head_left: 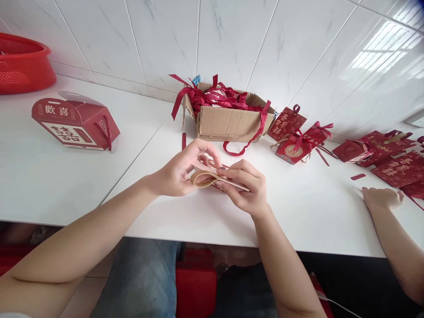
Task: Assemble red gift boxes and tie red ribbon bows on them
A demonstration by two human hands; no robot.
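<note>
Both hands are over the white table, around a folded card piece [232, 180], cream on the visible side with some red print behind it. One end of it bends into a rounded loop. My right hand [247, 183] pinches its flat end between thumb and fingers. At the looped end my left hand [182, 170] curls around it, thumb below and fingers arched above. A small dark piece shows near the right fingertips, too small to name. Just beyond my hands stands a cardboard box [228, 123] full of dark red ribbons [228, 98], one ribbon hanging over its front.
A red gift box [74, 126] with a rope handle stands left, near a red plastic basket [26, 66]. Right of the cardboard box sit small ribboned boxes [293, 148] and more red packages [397, 163]. Another person's forearm and hand [382, 197] rest at the right. Tiled wall behind.
</note>
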